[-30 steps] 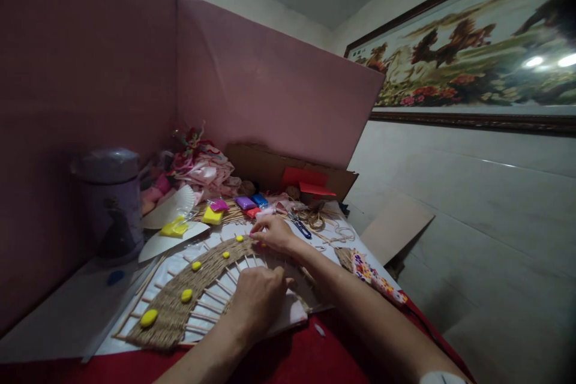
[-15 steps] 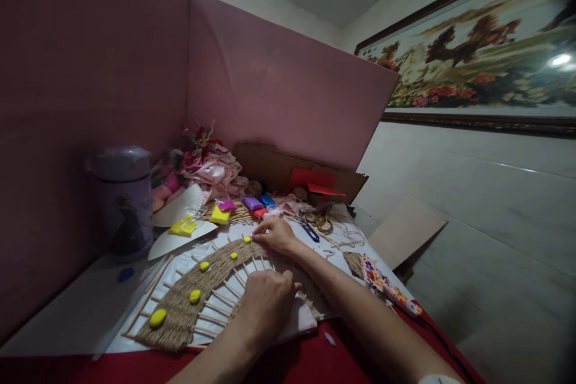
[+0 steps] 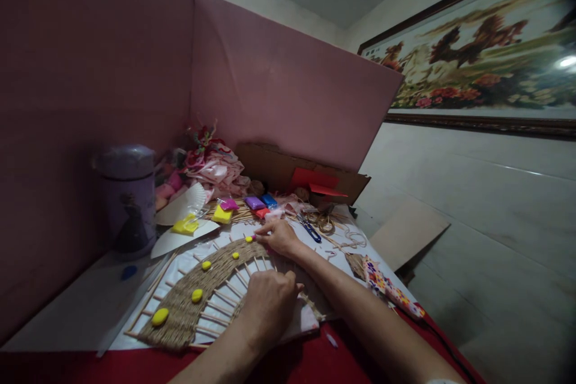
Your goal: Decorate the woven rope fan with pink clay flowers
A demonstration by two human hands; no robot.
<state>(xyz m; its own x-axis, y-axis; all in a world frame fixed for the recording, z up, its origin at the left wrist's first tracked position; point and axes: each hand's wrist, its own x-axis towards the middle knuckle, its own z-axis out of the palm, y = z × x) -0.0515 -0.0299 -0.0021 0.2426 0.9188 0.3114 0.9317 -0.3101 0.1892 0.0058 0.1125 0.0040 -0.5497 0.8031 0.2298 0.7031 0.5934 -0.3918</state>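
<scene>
A fan-shaped piece of woven brown cord (image 3: 180, 303) on thin wooden sticks lies in front of me, dotted with several yellow clay blobs (image 3: 160, 317). At its upper edge my right hand (image 3: 279, 237) has its fingertips together on a small bit of pink clay (image 3: 254, 237), beside the farthest yellow blob. My left hand (image 3: 272, 297) is closed in a fist over the inner sticks, back towards me. Whatever it may hold is hidden. The fan's right part is mostly covered by my hands and forearm.
Packets of yellow clay (image 3: 222, 213), purple clay (image 3: 254, 203) and blue clay (image 3: 269, 201) lie behind the fan. Blue-handled snips (image 3: 311, 233) are to the right, near a floral-patterned object (image 3: 382, 279). A lilac canister (image 3: 128, 210) stands left. Pink panels (image 3: 288, 84) rise behind.
The view has swung slightly left, so everything sits farther right in the picture. My right fingertips stay at the fan's upper edge, with little movement. My left fist keeps its place.
</scene>
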